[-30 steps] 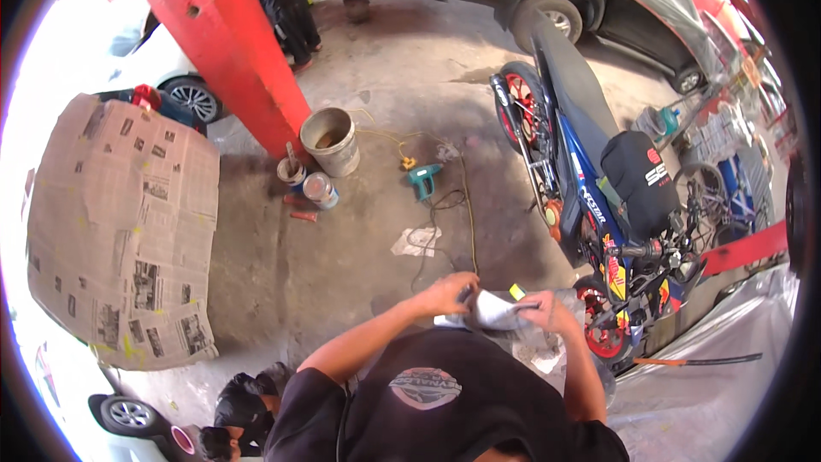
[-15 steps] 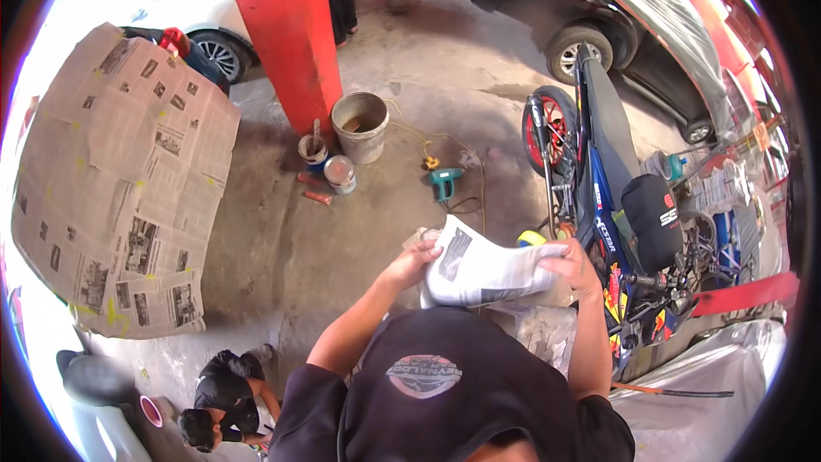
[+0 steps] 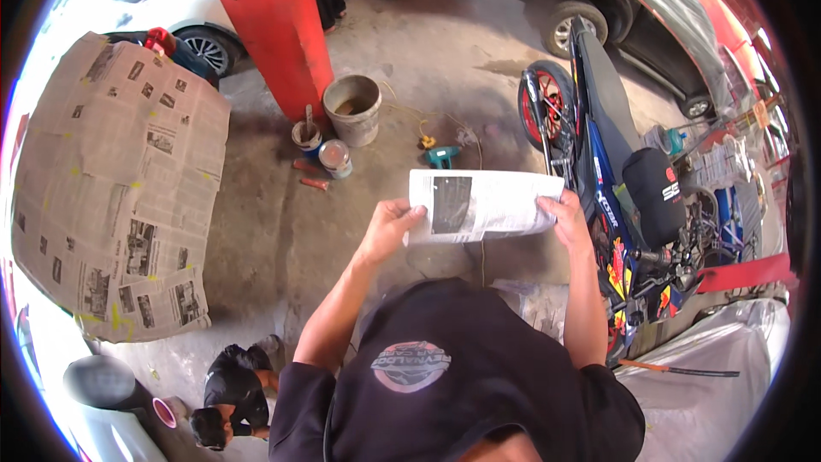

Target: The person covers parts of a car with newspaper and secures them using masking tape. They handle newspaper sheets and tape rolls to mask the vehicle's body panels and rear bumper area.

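A folded newspaper is stretched level between my two hands, out in front of my chest. My left hand pinches its left edge, thumb on top. On the opposite edge my right hand grips the same way, thumb over the paper. A dark printed picture covers the newspaper's left part. Just beyond its far edge, a teal heat gun lies on the floor, partly hidden by the paper.
A newspaper-covered panel stands at left. Near the red pillar are a bucket and paint cans. A motorcycle stands close on my right. A person crouches at lower left. A cord trails over the floor.
The newspaper has gone from curled and tilted to flat and pulled straight. Both hands have moved farther forward, the left also outward. The yellow tape roll seen beside the paper is now out of sight.
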Demonstrator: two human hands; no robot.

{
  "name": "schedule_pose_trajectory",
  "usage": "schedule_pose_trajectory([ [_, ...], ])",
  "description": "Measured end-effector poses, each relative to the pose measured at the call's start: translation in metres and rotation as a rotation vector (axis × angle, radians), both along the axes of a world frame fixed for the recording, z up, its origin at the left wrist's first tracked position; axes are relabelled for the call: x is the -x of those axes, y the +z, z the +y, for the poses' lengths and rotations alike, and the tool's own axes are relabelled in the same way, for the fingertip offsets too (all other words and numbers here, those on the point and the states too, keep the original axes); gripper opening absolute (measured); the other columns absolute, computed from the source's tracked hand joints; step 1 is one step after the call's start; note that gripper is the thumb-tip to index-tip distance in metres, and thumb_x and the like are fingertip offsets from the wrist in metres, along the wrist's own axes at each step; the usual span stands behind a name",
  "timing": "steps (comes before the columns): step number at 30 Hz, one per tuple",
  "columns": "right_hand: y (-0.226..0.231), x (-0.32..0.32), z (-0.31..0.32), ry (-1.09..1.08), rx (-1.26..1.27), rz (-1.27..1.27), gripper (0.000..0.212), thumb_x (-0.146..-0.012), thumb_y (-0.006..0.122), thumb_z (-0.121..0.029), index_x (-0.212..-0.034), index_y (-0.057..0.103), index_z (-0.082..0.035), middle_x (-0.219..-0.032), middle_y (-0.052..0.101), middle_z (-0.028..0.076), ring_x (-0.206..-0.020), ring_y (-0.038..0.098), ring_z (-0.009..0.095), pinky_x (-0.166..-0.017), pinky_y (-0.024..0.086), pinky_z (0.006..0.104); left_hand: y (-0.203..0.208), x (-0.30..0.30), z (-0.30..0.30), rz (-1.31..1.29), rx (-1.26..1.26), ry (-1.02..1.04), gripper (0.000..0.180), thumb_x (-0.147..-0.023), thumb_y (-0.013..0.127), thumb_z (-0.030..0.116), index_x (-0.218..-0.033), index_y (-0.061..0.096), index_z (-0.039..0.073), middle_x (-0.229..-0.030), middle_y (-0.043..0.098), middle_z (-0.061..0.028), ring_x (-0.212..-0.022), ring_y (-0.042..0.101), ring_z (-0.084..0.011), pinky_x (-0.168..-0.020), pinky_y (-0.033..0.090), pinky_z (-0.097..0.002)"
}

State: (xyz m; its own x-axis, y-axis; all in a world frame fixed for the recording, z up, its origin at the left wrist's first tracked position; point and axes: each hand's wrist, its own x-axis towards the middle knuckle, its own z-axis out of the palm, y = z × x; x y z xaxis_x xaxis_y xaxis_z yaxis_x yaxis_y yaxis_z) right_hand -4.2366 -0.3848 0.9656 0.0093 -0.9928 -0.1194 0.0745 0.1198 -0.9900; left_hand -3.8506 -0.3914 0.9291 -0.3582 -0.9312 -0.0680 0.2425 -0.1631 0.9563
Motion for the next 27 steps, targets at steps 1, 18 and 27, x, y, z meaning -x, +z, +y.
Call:
schedule_pose_trajectory([
  [1, 0.0, 0.003, -0.005, 0.004, 0.013, 0.012, 0.037, -0.088, 0.07, -0.005, -0.122, 0.065, 0.005, -0.113, 0.072, 0.008, -0.101, 0.068, 0.017, -0.094, 0.05, 0.0309, -0.002, 0.006, -0.002, -0.065, 0.006, 0.049, 0.022, -0.098, 0.066, 0.018, -0.098, 0.074, -0.002, -0.081, 0.069, 0.0012, -0.07, 0.057, -0.0052, -0.063, 0.046, -0.0245],
  [18, -0.01, -0.073, 0.036, 0.199, 0.227, 0.475, 0.04, -0.089, 0.072, -0.01, -0.126, 0.063, 0.002, -0.099, 0.07, 0.017, -0.091, 0.067, 0.019, -0.08, 0.052, 0.0312, 0.011, 0.148, 0.013, -0.222, -0.003, 0.526, 0.023, -0.083, 0.081, 0.016, -0.075, 0.07, -0.003, -0.062, 0.062, 0.0004, -0.06, 0.049, -0.0052, -0.053, 0.04, -0.0278],
  [27, -0.016, -0.074, 0.008, 0.329, 0.278, 0.438, 0.036, -0.094, 0.068, -0.016, -0.127, 0.061, -0.004, -0.11, 0.071, 0.016, -0.099, 0.069, 0.028, -0.087, 0.052, 0.0372, 0.01, 0.173, 0.023, -0.329, 0.119, 0.556, 0.026, -0.092, 0.07, 0.021, -0.102, 0.071, -0.003, -0.084, 0.07, -0.0049, -0.078, 0.06, -0.0108, -0.071, 0.049, -0.0288],
])
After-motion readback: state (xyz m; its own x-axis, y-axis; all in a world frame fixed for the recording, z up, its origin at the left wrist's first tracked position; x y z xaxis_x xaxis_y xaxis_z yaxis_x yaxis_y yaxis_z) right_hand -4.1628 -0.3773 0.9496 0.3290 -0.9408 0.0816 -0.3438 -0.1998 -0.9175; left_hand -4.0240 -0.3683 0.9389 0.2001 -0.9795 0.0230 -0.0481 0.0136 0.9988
